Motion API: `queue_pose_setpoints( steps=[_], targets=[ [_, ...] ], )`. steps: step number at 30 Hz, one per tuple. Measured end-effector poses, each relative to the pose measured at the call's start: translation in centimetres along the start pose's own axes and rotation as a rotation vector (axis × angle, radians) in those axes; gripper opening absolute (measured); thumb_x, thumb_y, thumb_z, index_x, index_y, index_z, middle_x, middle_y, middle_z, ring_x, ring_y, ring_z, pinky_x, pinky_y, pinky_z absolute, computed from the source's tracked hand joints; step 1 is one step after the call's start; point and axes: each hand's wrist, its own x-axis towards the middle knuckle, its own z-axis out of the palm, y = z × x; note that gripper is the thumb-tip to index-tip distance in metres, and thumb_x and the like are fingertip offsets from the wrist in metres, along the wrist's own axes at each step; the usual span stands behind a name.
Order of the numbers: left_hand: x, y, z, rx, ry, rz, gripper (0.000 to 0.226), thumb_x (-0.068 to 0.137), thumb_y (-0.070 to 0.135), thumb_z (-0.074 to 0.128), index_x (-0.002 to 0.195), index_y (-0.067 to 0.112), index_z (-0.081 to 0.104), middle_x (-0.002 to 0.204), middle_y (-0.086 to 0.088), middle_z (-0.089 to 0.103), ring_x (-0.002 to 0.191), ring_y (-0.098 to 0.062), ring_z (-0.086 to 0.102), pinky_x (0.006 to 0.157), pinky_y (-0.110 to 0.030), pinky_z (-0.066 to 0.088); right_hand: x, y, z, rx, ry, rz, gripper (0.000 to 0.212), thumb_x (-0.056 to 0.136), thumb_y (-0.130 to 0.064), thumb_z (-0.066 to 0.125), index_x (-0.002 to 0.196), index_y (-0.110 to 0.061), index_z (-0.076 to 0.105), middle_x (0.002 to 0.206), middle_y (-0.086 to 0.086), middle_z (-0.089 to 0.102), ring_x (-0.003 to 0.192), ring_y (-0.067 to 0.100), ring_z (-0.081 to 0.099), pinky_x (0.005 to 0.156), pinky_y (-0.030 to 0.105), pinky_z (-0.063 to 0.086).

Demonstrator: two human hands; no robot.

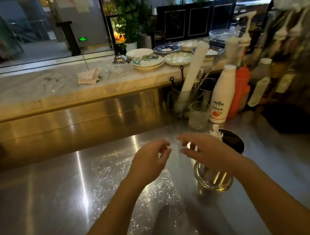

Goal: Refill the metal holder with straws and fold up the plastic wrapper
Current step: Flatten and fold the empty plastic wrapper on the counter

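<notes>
A clear plastic wrapper hangs and spreads over the steel counter, showing mostly as glints. Its upper edge is pinched between my left hand and my right hand, which are held close together above the counter. The shiny metal holder stands upright just under my right wrist; something pale shows inside it, partly hidden by my forearm. Behind my right hand is a round black opening with white wrapped straws sticking up at its left rim.
Behind the hands stand a glass cup, a white bottle, an orange squeeze bottle and a steel pot with a white roll. Plates and folded cloths lie on the raised marble ledge. More bottles crowd the right side.
</notes>
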Motion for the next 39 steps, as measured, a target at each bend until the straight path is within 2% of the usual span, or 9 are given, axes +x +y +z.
queue_pose_setpoints(
  steps=[4,8,12,15,18,22,27,32,39],
  targets=[
    [2.2,2.8,2.6,-0.061,0.025,0.086,0.021,0.090,0.024,0.054,0.107,0.016,0.063,0.106,-0.002,0.067,0.093,-0.013,0.058,0.079,-0.023,0.042,-1.2,2.4,-2.0,-0.003,0.302,0.091,0.025,0.086,-0.018,0.058,0.110,-0.016,0.058,0.097,-0.004,0.058,0.081,0.007,0.051,0.067,0.009,0.035],
    [3.9,4.7,5.7,-0.098,0.003,0.138,0.027,0.091,0.025,0.053,0.117,0.017,0.057,0.118,-0.004,0.063,0.107,-0.018,0.056,0.089,-0.027,0.042,-1.9,4.9,-2.2,-0.054,0.460,0.172,0.026,0.083,-0.013,0.061,0.109,-0.012,0.057,0.110,0.005,0.059,0.098,0.018,0.053,0.081,0.018,0.037],
    [4.9,5.8,8.0,-0.096,-0.006,0.221,0.037,0.089,0.019,0.054,0.126,0.018,0.050,0.123,-0.005,0.060,0.110,-0.018,0.054,0.092,-0.026,0.041,-2.0,6.8,-1.9,-0.164,0.357,0.138,0.050,0.083,-0.013,0.061,0.130,-0.012,0.044,0.136,0.011,0.050,0.127,0.025,0.043,0.104,0.041,0.037],
    [5.3,6.0,8.9,-0.078,-0.065,0.276,0.037,0.088,0.013,0.052,0.125,0.016,0.050,0.118,-0.004,0.062,0.101,-0.016,0.057,0.090,-0.032,0.048,-2.1,7.7,-1.7,-0.187,0.247,0.116,0.050,0.088,-0.013,0.053,0.136,-0.014,0.038,0.143,0.006,0.042,0.134,0.019,0.034,0.109,0.045,0.030],
    [5.2,5.6,9.3,-0.056,-0.072,0.302,0.033,0.090,0.016,0.049,0.122,0.016,0.054,0.119,-0.004,0.062,0.104,-0.016,0.056,0.095,-0.032,0.045,-2.5,8.3,-1.6,-0.213,0.248,0.107,0.042,0.089,-0.018,0.052,0.131,-0.020,0.044,0.138,0.001,0.049,0.130,0.016,0.039,0.106,0.037,0.026],
    [4.9,5.1,9.2,0.064,-0.045,0.354,0.030,0.092,0.022,0.047,0.120,0.016,0.057,0.126,-0.003,0.061,0.126,-0.017,0.045,0.109,-0.036,0.023,-3.2,8.3,-1.6,-0.245,0.269,0.047,0.031,0.084,-0.015,0.057,0.114,-0.021,0.058,0.111,0.001,0.067,0.103,0.018,0.059,0.087,0.024,0.033],
    [5.2,5.1,8.6,0.079,-0.196,0.336,0.032,0.094,0.029,0.043,0.125,0.023,0.050,0.131,0.002,0.056,0.127,-0.013,0.041,0.114,-0.043,0.008,-3.2,8.2,-2.0,-0.201,0.173,0.114,0.035,0.085,-0.016,0.056,0.118,-0.026,0.055,0.112,-0.001,0.065,0.101,0.015,0.058,0.079,0.016,0.037],
    [4.9,5.0,8.2,0.064,-0.071,0.369,0.031,0.090,0.026,0.050,0.120,0.019,0.054,0.129,0.000,0.058,0.126,-0.014,0.043,0.110,-0.034,0.010,-3.0,7.5,-2.6,-0.223,0.211,0.113,0.037,0.083,-0.014,0.057,0.119,-0.019,0.053,0.116,0.001,0.059,0.104,0.019,0.054,0.083,0.024,0.041],
    [4.5,4.7,8.3,0.074,-0.127,0.394,0.033,0.092,0.027,0.047,0.124,0.020,0.053,0.130,0.000,0.057,0.127,-0.016,0.042,0.106,-0.030,0.014,-2.8,7.0,-2.7,-0.272,0.074,0.152,0.019,0.088,-0.021,0.051,0.104,-0.016,0.058,0.108,0.002,0.057,0.091,0.015,0.053,0.082,0.031,0.048]
  ],
)
